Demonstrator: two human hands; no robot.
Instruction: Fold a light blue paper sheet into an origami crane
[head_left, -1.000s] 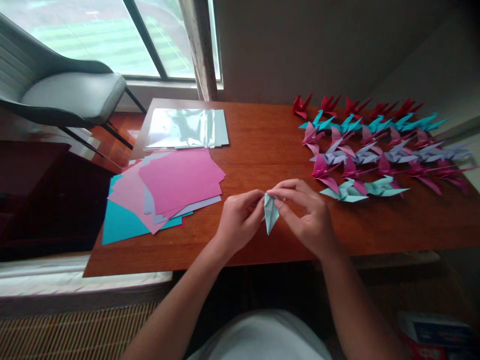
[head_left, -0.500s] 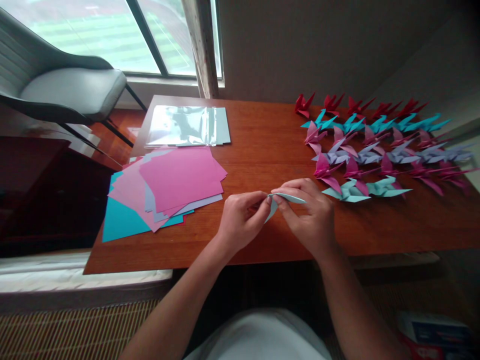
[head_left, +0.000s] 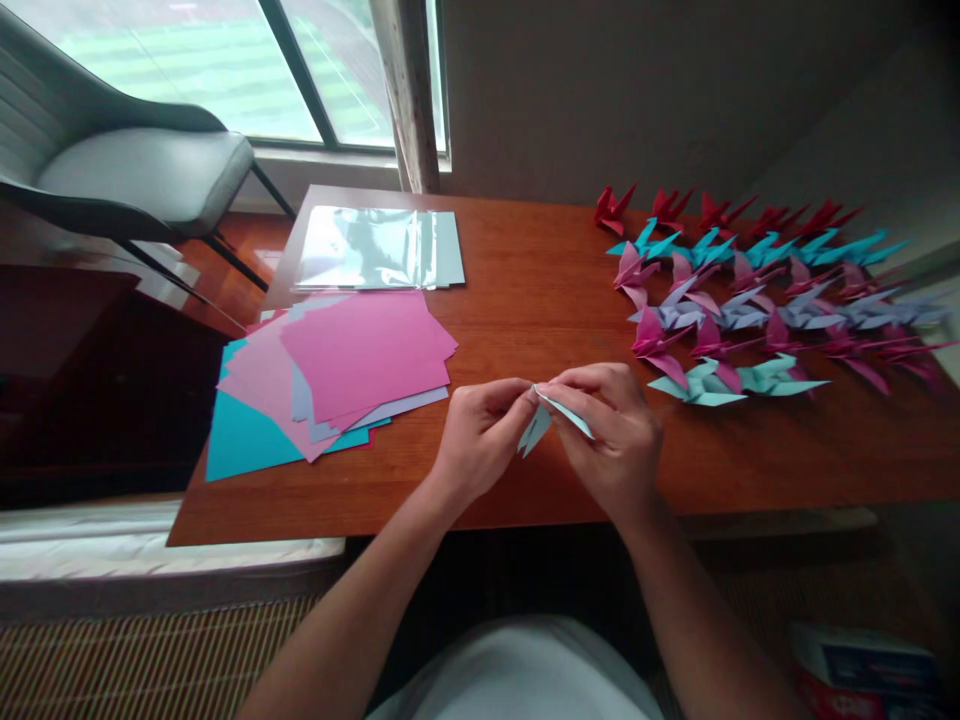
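Note:
Above the front part of the table, a folded piece of pale mint origami paper [head_left: 535, 428] is held between both hands. My left hand [head_left: 480, 432] pinches it at its upper tip with thumb and forefinger. My right hand [head_left: 613, 430] grips it close beside the left fingertips, with one narrow flap slanting down along the right fingers. Another part of the paper points downward between the hands. Some of the folds are hidden behind the fingers. To the right of my right hand, two mint paper cranes [head_left: 701, 383] stand on the wooden table [head_left: 517, 290].
Rows of red, turquoise, pink, lilac and magenta paper cranes [head_left: 742, 265] fill the table's right side. Fanned pink, lilac and turquoise sheets [head_left: 367, 350] lie at left. Behind them is a shiny clear packet of paper [head_left: 367, 248]. A grey chair [head_left: 142, 180] stands by the window.
The right-hand flap of the mint paper has tilted from nearly level to slanting down. More of the lower part shows between the hands. Both hands keep their pinch.

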